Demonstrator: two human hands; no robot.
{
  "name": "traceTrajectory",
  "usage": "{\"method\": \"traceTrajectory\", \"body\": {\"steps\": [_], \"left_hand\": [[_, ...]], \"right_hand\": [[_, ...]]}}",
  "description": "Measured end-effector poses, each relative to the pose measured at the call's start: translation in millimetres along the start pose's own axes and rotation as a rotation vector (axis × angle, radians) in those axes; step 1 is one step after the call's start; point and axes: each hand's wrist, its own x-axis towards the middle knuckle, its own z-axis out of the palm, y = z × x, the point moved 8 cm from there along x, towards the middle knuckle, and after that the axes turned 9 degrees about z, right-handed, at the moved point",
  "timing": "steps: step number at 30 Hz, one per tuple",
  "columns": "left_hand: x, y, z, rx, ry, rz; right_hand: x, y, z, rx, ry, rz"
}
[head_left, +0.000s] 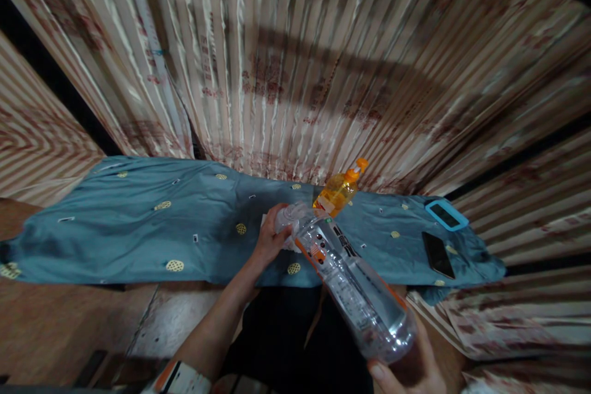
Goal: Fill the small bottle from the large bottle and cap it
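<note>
A large clear plastic bottle (353, 286) with a printed label lies slantwise in front of me, its neck to the upper left and its base to the lower right. My left hand (269, 240) is closed around the neck end. At the base, the fingers and thumb of my right hand (410, 366) grip the bottle from below. Something white, perhaps tissue, shows just under the neck by my left fingers; I cannot tell whether they hold it too. Behind the bottle's neck, an orange-yellow pump bottle (340, 192) stands on the cloth.
A teal cloth with pineapple prints (138, 228) covers the long narrow table. At its right end lie a dark phone (438, 254) and a light-blue framed device (447, 215). Pleated patterned curtains (277, 74) hang behind and at both sides, with dark poles.
</note>
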Motion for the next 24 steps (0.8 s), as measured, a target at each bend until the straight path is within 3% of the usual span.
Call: {"method": "traceTrajectory", "body": {"steps": [12,24], "left_hand": [[0,-1,0.8,-0.004,-0.009,0.016],[0,-1,0.4,0.003,0.009,0.017]], "right_hand": [[0,-5,1,-0.087,-0.022,-0.075],[-1,6,-1,-0.024,-0.018,-0.035]]}}
